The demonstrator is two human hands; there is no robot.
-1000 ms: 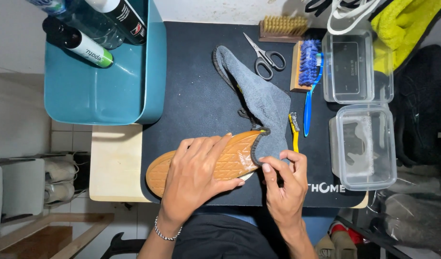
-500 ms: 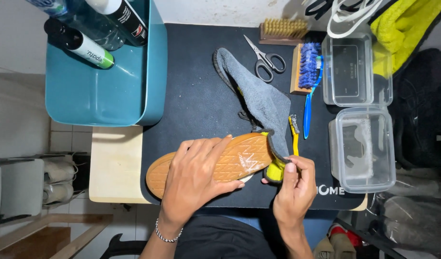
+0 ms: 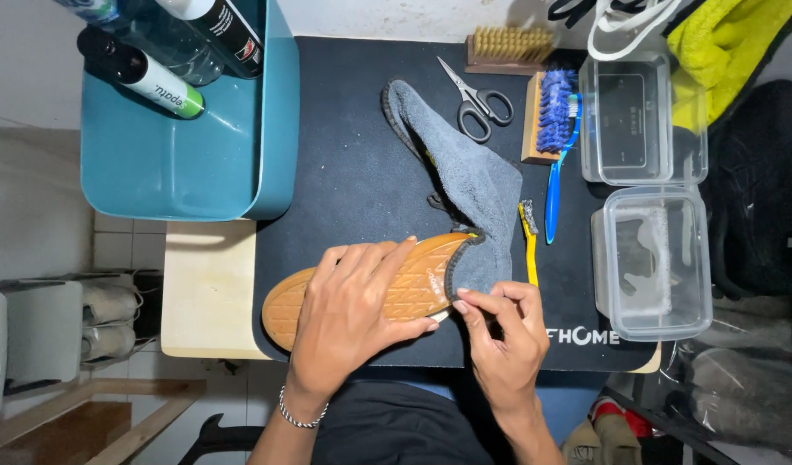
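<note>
Left hand (image 3: pixel 355 314) is lying flat, fingers spread, over a tan-soled shoe (image 3: pixel 413 284) turned sole-up, pinning it to the black mat (image 3: pixel 344 164) so it isn't sliding. Right hand (image 3: pixel 504 331) is pinching a grey cloth (image 3: pixel 473 185) w/ thumb & fingertips at the shoe's toe end, just right of the left fingertips; the cloth is draping over the toe & trailing up and away from both hands, so only a small bunched part is meeting the sole edge.

Just beyond the right hand, touching the cloth's edge, a yellow toothbrush (image 3: pixel 529 241) is lying; beside it a blue toothbrush (image 3: pixel 555 181) is leaning on a wooden block brush w/ blue bristles (image 3: pixel 547 116). Scissors (image 3: pixel 478 99) & a pale-bristle wooden brush (image 3: pixel 510 47) are sitting farther off, past the cloth. Two clear plastic tubs (image 3: pixel 650 258) are standing to the right of the right hand; the nearer one seems to be holding some cloudy liquid, though can't confirm. Well beyond the left hand, a teal bin (image 3: pixel 189 164) is holding bottles, kept off the work area.
</note>
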